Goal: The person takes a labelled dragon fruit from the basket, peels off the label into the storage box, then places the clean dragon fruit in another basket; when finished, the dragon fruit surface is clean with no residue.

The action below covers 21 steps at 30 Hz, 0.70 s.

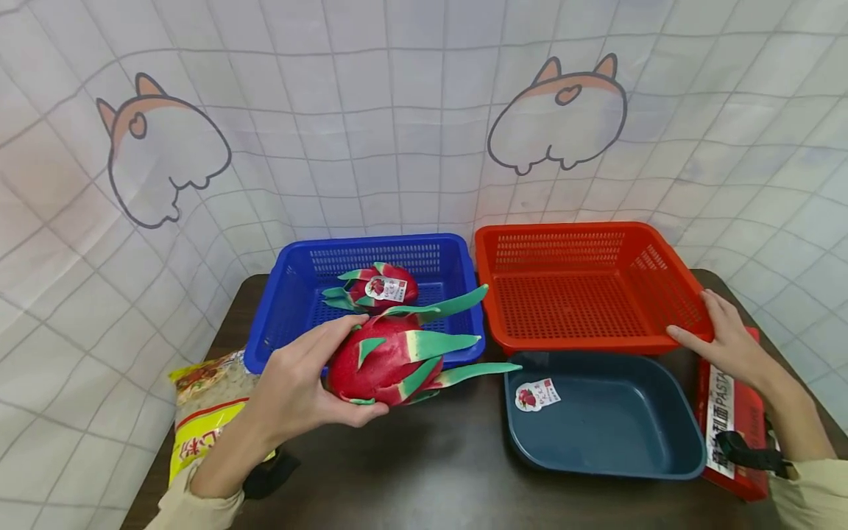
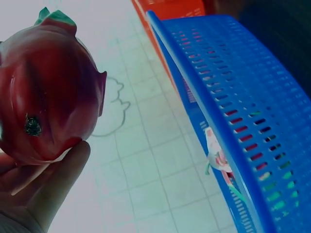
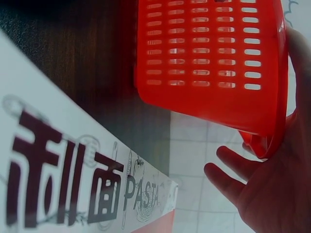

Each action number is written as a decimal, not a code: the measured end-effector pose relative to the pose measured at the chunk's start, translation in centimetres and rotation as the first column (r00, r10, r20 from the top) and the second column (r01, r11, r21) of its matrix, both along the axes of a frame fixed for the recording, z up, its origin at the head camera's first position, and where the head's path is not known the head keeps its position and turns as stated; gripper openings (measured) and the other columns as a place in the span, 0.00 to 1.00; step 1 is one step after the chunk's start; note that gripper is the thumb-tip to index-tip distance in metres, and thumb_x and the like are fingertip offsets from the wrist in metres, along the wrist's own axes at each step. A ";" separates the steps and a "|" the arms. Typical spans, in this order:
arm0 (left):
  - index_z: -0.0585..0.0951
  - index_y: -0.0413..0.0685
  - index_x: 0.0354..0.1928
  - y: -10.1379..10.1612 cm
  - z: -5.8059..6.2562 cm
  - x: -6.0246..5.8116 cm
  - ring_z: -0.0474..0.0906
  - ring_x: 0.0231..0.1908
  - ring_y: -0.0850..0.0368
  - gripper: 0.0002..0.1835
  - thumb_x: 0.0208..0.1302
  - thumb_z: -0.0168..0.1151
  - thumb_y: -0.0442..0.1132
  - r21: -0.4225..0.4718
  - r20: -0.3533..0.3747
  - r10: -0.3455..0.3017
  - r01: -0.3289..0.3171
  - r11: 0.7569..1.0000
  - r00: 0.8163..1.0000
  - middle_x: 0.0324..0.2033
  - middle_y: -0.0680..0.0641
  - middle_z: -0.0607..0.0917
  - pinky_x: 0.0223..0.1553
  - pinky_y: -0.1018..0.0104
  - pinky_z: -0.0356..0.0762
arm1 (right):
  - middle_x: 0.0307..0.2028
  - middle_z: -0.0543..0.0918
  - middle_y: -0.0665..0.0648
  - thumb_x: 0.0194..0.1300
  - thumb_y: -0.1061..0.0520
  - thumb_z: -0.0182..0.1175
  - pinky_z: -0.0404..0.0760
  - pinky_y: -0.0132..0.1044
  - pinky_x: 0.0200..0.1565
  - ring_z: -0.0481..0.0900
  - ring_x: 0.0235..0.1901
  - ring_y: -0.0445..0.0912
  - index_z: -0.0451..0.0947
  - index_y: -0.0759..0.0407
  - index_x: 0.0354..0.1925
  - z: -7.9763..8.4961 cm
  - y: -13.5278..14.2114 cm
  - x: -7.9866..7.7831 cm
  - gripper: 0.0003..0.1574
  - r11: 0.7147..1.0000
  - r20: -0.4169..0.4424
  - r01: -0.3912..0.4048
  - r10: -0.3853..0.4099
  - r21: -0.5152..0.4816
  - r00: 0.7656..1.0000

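My left hand grips a red dragon fruit with long green scales, held above the front of the blue basket. In the left wrist view the stem end of this dragon fruit faces the camera. Another dragon fruit, with a white label, lies inside the blue basket. At the near right corner of the red basket rests my right hand, its thumb along the front. In the right wrist view its fingers hang loose and spread outside the basket wall.
A dark blue-grey tub with a dragon fruit label on its rim stands before the red basket. A red pasta box lies at the right under my right arm. To the left is a yellow food bag. A tiled-pattern cloth hangs behind.
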<state>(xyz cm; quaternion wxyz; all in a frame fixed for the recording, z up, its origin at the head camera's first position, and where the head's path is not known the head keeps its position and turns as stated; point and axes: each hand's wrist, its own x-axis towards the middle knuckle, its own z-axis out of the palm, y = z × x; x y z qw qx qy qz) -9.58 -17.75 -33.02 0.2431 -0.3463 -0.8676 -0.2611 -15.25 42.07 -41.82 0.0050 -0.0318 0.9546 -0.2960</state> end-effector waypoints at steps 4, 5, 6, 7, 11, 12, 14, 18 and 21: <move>0.75 0.46 0.60 0.9 0.2 -0.6 0.83 0.49 0.50 0.48 0.41 0.72 0.69 -0.015 -0.026 0.037 -0.038 0.999 0.999 0.52 0.44 0.84 0.38 0.57 0.86 | 0.73 0.31 0.76 0.66 0.42 0.55 0.62 0.74 0.45 0.43 0.63 0.74 0.26 0.63 0.75 0.2 0.0 0.0 0.62 1.000 0.007 -0.002 0.002 0.005 1.000; 0.75 0.46 0.60 1.1 0.3 -0.9 0.83 0.48 0.50 0.47 0.41 0.72 0.69 -0.023 -0.033 0.051 -0.052 0.998 0.998 0.51 0.44 0.84 0.37 0.58 0.86 | 0.73 0.31 0.76 0.66 0.42 0.55 0.62 0.74 0.45 0.43 0.64 0.74 0.26 0.63 0.75 0.2 0.0 0.0 0.62 1.000 0.007 -0.004 0.004 0.005 1.000; 0.75 0.46 0.59 1.4 0.4 -1.1 0.83 0.47 0.50 0.47 0.41 0.72 0.69 -0.026 -0.039 0.059 -0.061 0.998 0.997 0.50 0.44 0.85 0.36 0.58 0.86 | 0.73 0.31 0.76 0.66 0.42 0.55 0.62 0.75 0.45 0.42 0.64 0.74 0.26 0.63 0.75 0.3 0.1 -0.1 0.62 1.000 0.004 -0.004 0.004 0.005 1.000; 0.75 0.46 0.59 1.6 0.4 -1.4 0.84 0.46 0.50 0.47 0.41 0.71 0.69 -0.030 -0.046 0.068 -0.069 0.997 0.997 0.49 0.44 0.85 0.36 0.58 0.86 | 0.73 0.32 0.76 0.67 0.42 0.55 0.62 0.75 0.45 0.43 0.64 0.74 0.26 0.63 0.75 0.3 0.0 -0.1 0.61 1.000 0.000 -0.006 0.006 0.003 1.000; 0.75 0.46 0.58 2.6 0.6 -2.4 0.84 0.44 0.50 0.46 0.39 0.72 0.68 -0.052 -0.078 0.066 -0.070 0.996 0.995 0.47 0.43 0.86 0.35 0.56 0.86 | 0.73 0.33 0.76 0.66 0.43 0.55 0.62 0.75 0.45 0.43 0.64 0.74 0.29 0.64 0.76 0.2 0.1 -0.1 0.60 1.000 -0.019 -0.014 0.014 0.000 1.000; 0.75 0.46 0.58 2.9 0.7 -2.7 0.84 0.43 0.50 0.47 0.38 0.72 0.68 -0.060 -0.088 0.058 -0.064 0.996 0.994 0.47 0.43 0.86 0.35 0.56 0.86 | 0.73 0.33 0.76 0.66 0.43 0.55 0.62 0.75 0.45 0.43 0.64 0.74 0.29 0.64 0.76 0.2 0.1 -0.1 0.60 1.000 -0.022 -0.014 0.014 0.000 1.000; 0.76 0.46 0.58 3.6 0.7 -3.2 0.85 0.42 0.50 0.48 0.37 0.73 0.67 -0.088 -0.113 0.049 -0.059 0.994 0.992 0.46 0.43 0.86 0.35 0.56 0.86 | 0.73 0.33 0.76 0.66 0.43 0.55 0.61 0.75 0.46 0.42 0.65 0.75 0.29 0.65 0.76 0.2 0.1 0.0 0.60 1.000 -0.020 -0.015 0.015 0.002 1.000; 0.76 0.46 0.57 5.0 0.7 -4.2 0.84 0.42 0.52 0.47 0.35 0.73 0.67 -0.142 -0.143 0.030 -0.050 0.989 0.989 0.46 0.45 0.86 0.35 0.58 0.86 | 0.73 0.33 0.76 0.66 0.43 0.56 0.62 0.75 0.46 0.42 0.65 0.75 0.30 0.65 0.76 0.2 0.1 0.1 0.60 1.000 -0.019 -0.012 0.012 -0.004 1.000; 0.76 0.47 0.56 6.1 0.9 -5.0 0.83 0.43 0.53 0.45 0.38 0.72 0.67 -0.169 -0.139 0.010 -0.034 0.985 0.990 0.47 0.47 0.85 0.36 0.60 0.86 | 0.73 0.33 0.76 0.66 0.43 0.56 0.62 0.75 0.46 0.43 0.65 0.75 0.31 0.65 0.76 0.2 0.1 0.1 0.59 1.000 -0.024 -0.012 0.012 -0.005 1.000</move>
